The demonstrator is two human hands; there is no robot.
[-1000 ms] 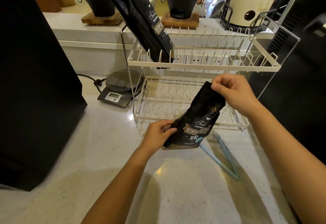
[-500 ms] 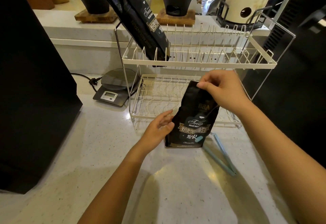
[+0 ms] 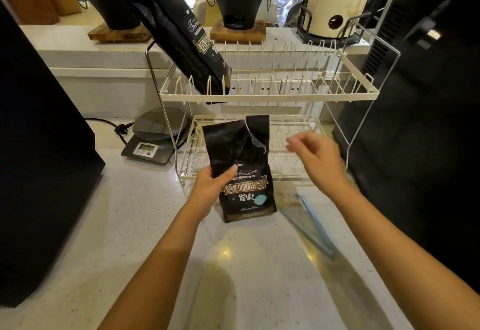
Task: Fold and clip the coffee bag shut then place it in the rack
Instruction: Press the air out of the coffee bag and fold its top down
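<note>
A black coffee bag (image 3: 242,171) with gold lettering stands upright on the pale counter, in front of the white wire rack (image 3: 270,96). Its top is open and unfolded. My left hand (image 3: 214,183) grips the bag's left side at mid-height. My right hand (image 3: 315,159) hovers to the right of the bag, blurred, fingers apart and holding nothing. A long light-blue clip (image 3: 311,223) lies on the counter to the right of the bag, below my right hand.
A second black coffee bag (image 3: 181,36) leans in the left end of the rack's upper tier. A digital scale (image 3: 155,139) sits left of the rack. A large black box (image 3: 39,148) stands at the left. Dark stoves stand on the ledge behind.
My right hand let go of the bag's top and moved away to the right. The bag went from tilted to upright, and my left hand closed on its side.
</note>
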